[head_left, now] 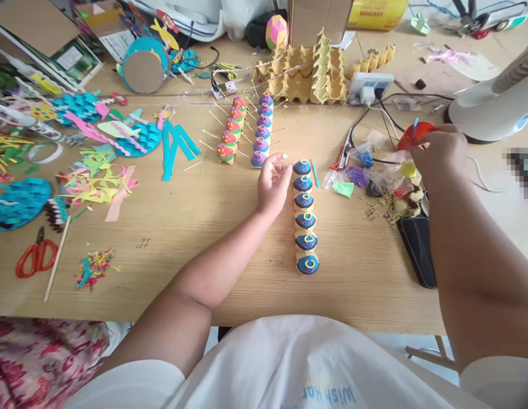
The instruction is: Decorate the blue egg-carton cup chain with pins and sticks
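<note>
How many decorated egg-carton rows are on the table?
3: the blue row beside the left hand, the purple row farther back, and the red-and-green row to its left.

Right hand (443,149) at red bowl (407,138) — left hand (273,186) beside bumpy strip (305,220).

Wooden table (246,298) in front of you, cluttered. Nearest your middle: row of blue-topped carton cups (305,220), thin blue stick (315,173) beside it. Farther off, you've got a red-and-green row (232,126) and a purple-and-blue row (262,132), egg-carton pieces (289,82) behind. Your left: red-handled scissors (38,248), pale wooden stick (58,257), paper strips (173,149). Your right: black flat device (419,250), small purple bag (356,176), white socket block (371,83).
</note>
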`<control>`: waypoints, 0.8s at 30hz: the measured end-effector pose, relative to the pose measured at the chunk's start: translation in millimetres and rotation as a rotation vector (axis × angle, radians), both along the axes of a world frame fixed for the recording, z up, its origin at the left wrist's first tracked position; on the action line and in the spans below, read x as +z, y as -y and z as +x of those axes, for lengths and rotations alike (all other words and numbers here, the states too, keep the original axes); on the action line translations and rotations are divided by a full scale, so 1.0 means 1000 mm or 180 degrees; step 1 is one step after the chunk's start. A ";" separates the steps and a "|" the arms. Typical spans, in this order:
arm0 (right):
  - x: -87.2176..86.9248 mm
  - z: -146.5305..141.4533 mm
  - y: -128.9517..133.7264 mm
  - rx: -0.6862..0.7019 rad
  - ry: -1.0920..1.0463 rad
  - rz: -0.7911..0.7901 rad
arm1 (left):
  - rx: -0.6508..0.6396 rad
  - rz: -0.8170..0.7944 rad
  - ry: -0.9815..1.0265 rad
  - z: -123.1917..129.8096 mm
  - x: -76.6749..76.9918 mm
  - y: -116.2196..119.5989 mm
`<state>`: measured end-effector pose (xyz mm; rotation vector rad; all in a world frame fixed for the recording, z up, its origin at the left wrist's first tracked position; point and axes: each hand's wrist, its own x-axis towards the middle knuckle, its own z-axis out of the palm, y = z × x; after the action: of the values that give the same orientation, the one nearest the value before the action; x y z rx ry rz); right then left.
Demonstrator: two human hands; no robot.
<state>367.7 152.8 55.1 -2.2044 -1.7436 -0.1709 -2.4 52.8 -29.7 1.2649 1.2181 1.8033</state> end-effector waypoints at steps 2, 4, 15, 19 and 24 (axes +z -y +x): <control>-0.005 -0.001 0.006 0.0287 0.0275 0.0029 | 0.0004 -0.0011 -0.0046 0.000 0.000 0.000; -0.008 -0.005 0.012 0.0410 0.0456 -0.0039 | -0.0009 -0.0024 -0.0097 -0.001 0.000 0.000; -0.004 -0.022 0.008 0.0401 0.0473 -0.0083 | -0.0031 -0.0023 -0.0011 -0.002 0.001 0.001; 0.004 -0.025 0.003 0.0387 0.0394 -0.0201 | -0.0057 -0.0053 -0.0044 -0.002 0.000 0.000; 0.015 -0.023 -0.007 0.0214 0.0587 -0.0889 | -0.0023 -0.0090 -0.0028 -0.002 0.000 0.000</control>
<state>344.3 160.0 69.9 -2.3834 -2.0478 -0.1243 -4.4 52.3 -29.3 1.2610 1.2381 1.7710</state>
